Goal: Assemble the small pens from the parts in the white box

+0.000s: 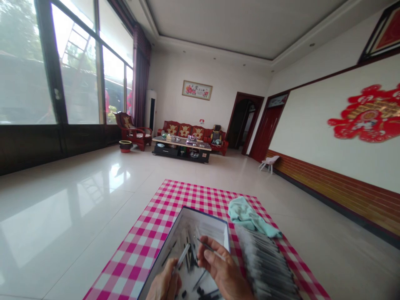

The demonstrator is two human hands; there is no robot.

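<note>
The left hand [164, 285] is showing only partly at the bottom edge, its fingers curling closed around the lower end of a pale thin stick [182, 256], which is pointing up and to the right. The right hand [223, 271] is hovering just beside it, palm turned toward the camera, its fingers bending halfway in and pinching a slim grey stick [208, 246] between thumb and fingertips. That stick is slanting toward the upper left. Both hands are hanging over a shallow dark-rimmed tray [215, 231] with a white inside, where more loose sticks [190, 260], dark and pale, are lying in a jumble. The tray is sitting on a pink-and-white checked cloth [175, 196]. Just right of the tray, a long row of grey packets [265, 262] is lying on the cloth, and a crumpled teal rag [248, 216] is resting at the row's far end. Well beyond, across a glossy floor [78, 200], a coffee table [181, 148] is standing before a red sofa [184, 130].
</note>
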